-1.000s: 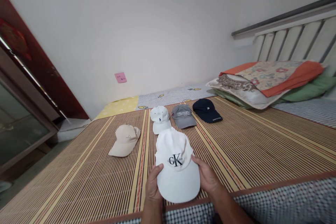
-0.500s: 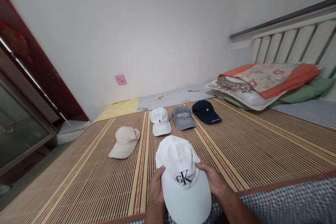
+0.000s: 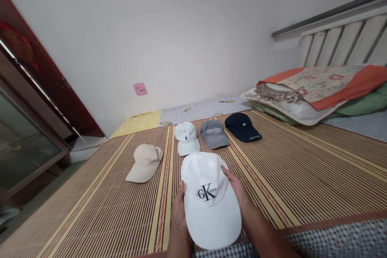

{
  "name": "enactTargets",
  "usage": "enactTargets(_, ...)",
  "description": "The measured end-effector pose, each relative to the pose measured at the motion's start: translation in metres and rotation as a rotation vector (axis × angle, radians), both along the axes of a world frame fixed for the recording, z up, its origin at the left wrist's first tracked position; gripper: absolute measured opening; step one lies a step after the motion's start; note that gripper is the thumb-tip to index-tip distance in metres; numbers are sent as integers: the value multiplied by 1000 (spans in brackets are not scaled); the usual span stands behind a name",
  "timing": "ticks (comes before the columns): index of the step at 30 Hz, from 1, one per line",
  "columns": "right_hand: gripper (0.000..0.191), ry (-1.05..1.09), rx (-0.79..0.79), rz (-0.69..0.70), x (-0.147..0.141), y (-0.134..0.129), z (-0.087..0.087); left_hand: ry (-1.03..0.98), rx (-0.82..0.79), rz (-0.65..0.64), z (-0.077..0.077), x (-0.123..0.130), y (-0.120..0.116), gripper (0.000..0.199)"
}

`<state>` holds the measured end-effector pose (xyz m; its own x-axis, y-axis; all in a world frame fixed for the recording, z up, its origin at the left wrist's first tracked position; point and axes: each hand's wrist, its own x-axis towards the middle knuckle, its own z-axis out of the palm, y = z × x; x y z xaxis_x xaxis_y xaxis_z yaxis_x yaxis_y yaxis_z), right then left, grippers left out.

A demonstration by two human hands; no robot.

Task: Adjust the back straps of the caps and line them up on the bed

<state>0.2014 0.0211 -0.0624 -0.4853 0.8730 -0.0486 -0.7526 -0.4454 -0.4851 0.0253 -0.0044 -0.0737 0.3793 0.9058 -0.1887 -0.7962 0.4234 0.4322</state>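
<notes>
Between my hands is a white baseball cap (image 3: 213, 217) with black "CK" lettering, its brim towards me. My left hand (image 3: 179, 209) grips its left side, thumb along the edge, the other fingers hidden beneath. On the other side my right hand (image 3: 238, 193) holds it with the thumb on top of the crown. Beyond it on the striped mat lie a white cap with a small dark logo (image 3: 186, 135), a grey cap (image 3: 214, 134) and a navy cap (image 3: 242, 127) in a row. A beige cap (image 3: 145, 163) rests nearer, to the left.
The bamboo mat (image 3: 99, 193) covers the bed. Stacked pillows (image 3: 314, 92) with an orange-edged floral cover lie at the right, by a white radiator (image 3: 347, 42). A pink note (image 3: 140, 88) is stuck on the wall; a red door (image 3: 45, 68) stands at the left.
Both hands have raised the white CK cap slightly, away from me. My right thumb sits higher on the crown. The view has shifted a little.
</notes>
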Motion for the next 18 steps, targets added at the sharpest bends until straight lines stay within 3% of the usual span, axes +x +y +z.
enactTargets(4,58,-39,12,-84,1,3,-10,37,-51,6,4,4,-1,64)
enactTargets(9,55,-26,-18,-107,12,12,0,84,-62,117,-8,2,9,62)
enactTargets(18,56,7,-9,-21,16,30,-7,2,-17,-48,-3,6,17,79)
